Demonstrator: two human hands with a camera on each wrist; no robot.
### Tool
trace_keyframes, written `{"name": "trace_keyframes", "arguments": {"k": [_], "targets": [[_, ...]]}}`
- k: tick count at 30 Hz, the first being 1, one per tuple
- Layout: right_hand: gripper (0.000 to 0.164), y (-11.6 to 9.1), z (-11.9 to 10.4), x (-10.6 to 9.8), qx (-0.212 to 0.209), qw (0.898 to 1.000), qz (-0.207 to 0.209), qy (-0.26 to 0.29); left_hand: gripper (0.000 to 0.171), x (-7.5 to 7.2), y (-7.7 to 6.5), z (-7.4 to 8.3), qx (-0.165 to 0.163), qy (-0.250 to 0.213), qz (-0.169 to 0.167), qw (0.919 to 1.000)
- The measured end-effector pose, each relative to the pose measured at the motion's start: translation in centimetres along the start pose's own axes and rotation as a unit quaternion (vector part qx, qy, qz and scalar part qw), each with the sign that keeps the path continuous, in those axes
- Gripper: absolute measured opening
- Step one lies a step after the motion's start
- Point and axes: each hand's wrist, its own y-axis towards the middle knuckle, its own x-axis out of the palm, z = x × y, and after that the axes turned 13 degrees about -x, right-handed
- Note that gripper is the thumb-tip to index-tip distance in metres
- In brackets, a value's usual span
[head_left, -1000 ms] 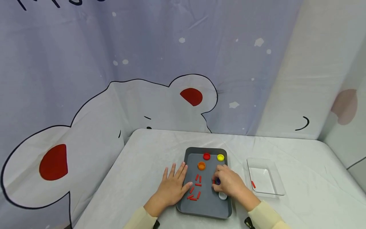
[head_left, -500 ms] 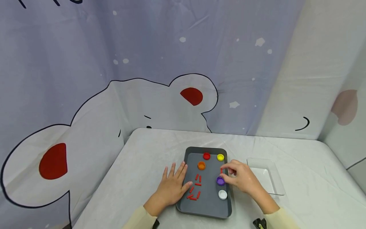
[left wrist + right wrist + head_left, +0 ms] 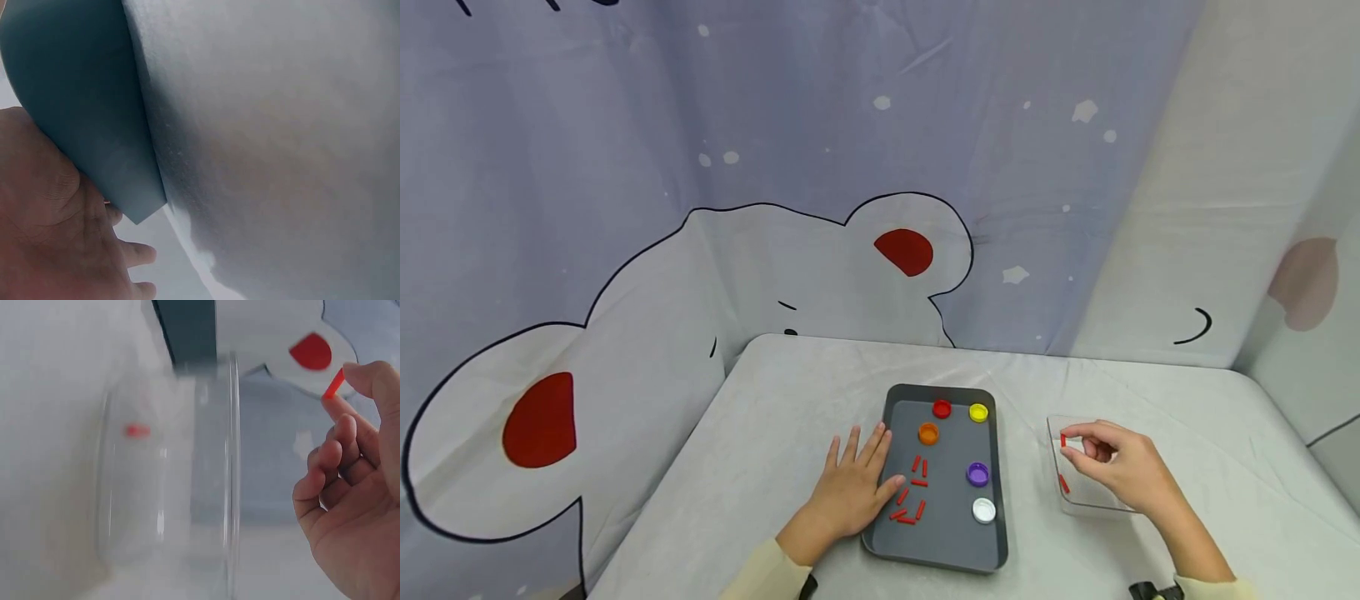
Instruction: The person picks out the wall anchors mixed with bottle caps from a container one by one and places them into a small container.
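My right hand (image 3: 1123,467) pinches a small red stick (image 3: 334,382) between thumb and forefinger, above the clear box (image 3: 1093,505). Another red stick (image 3: 1063,483) lies inside that box, near its left wall. Fingers spread, my left hand (image 3: 847,492) rests on the left rim of the grey tray (image 3: 947,542). Beside its thumb, several red sticks (image 3: 921,509) lie scattered on the tray's left half. In the left wrist view, the palm (image 3: 56,206) is against the tray's outer side.
On the tray stand a red cap (image 3: 942,409), a yellow cap (image 3: 978,412), an orange cap (image 3: 928,433), a purple cap (image 3: 977,474) and a white cap (image 3: 983,511). A white cloth (image 3: 790,400) covers the table, and a printed curtain (image 3: 820,108) hangs behind it.
My right hand has lifted a red stick from beside the purple cap and carried it rightward over the clear box. My left hand has stayed on the tray's rim.
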Motion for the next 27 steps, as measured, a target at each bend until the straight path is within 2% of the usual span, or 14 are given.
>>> {"name": "trace_keyframes", "arguments": {"k": [5, 10, 17, 21, 27], "targets": [[0.017, -1.1, 1.2, -1.7, 0.036, 0.999, -0.006, -0.006, 0.074, -0.3, 0.0, 0.2, -0.004, 0.006, -0.006, 1.0], [0.016, -2.0, 2.3, -2.3, 0.053, 0.998, -0.012, -0.008, 0.073, -0.7, -0.2, 0.4, -0.003, 0.005, -0.01, 0.9999], [0.016, -2.6, 3.3, -2.4, 0.055, 0.998, -0.009, -0.003, 0.074, -0.4, -0.2, 0.2, -0.001, 0.001, 0.0, 1.0], [0.016, -2.6, 3.6, -2.4, 0.052, 0.999, -0.006, -0.004, 0.074, 0.0, 0.0, 0.0, -0.005, 0.003, -0.002, 1.0], [0.016, -2.8, 4.0, -2.5, 0.062, 0.998, -0.012, -0.006, 0.072, -0.3, 0.0, 0.2, -0.005, 0.005, -0.009, 0.9999]]}}
